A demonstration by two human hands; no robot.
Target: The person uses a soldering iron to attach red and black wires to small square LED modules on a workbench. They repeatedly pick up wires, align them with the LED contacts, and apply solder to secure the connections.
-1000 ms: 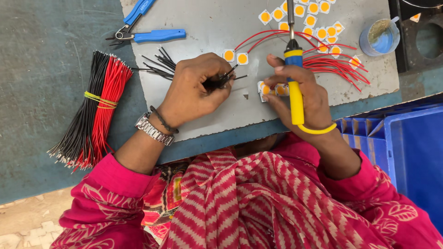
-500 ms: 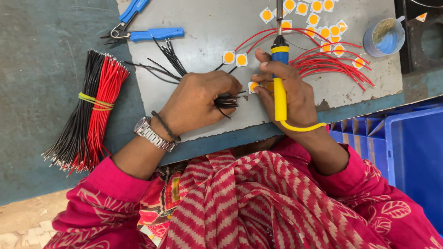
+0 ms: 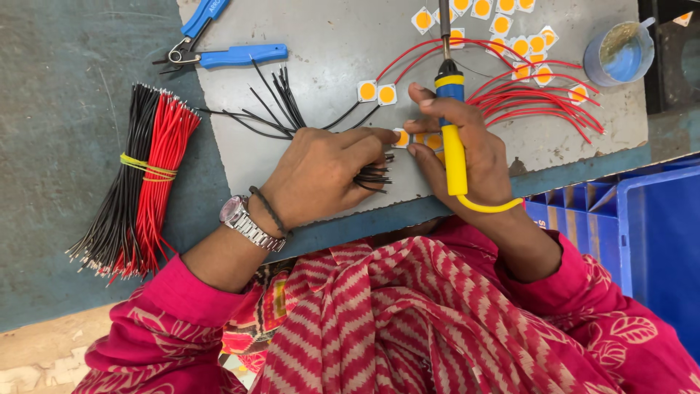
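The soldering iron's tip runs off the top edge, and the left hand [image 3: 321,175] hides most of the black wires [image 3: 372,176] its closed grip pinches. The right hand [image 3: 467,157] is wrapped shut around the yellow-and-blue soldering iron [image 3: 453,138], upright at 12 o'clock. Between both hands lies a small white square chip with an orange disc [image 3: 430,141], partly covered by fingers. The grey tabletop [image 3: 335,44] stays bare toward 11 o'clock; a blue bin [image 3: 642,226] crowds 4 o'clock.
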